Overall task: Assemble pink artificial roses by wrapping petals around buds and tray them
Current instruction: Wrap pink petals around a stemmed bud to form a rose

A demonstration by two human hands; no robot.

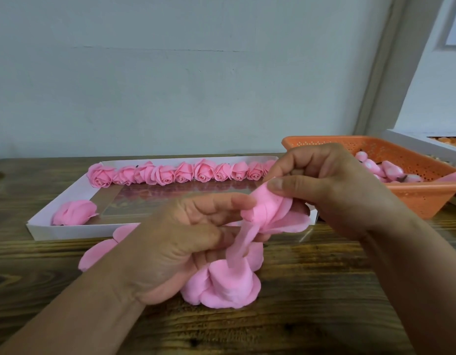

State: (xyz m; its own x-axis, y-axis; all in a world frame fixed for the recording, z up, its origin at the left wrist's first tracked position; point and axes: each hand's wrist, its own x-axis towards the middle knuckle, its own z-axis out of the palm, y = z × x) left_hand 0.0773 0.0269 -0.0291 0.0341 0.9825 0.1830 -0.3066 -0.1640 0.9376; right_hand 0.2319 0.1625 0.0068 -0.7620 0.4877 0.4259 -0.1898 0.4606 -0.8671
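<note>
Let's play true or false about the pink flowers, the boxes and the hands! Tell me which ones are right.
1. A row of finished pink roses lines the far side of the white cardboard tray. True.
2. The orange perforated plastic basket sits left of the tray. False: it sits to the right.
3. Both the left hand and the right hand hold pink foam petals. True.
4. The table is white plastic. False: it is a dark wooden table.
</note>
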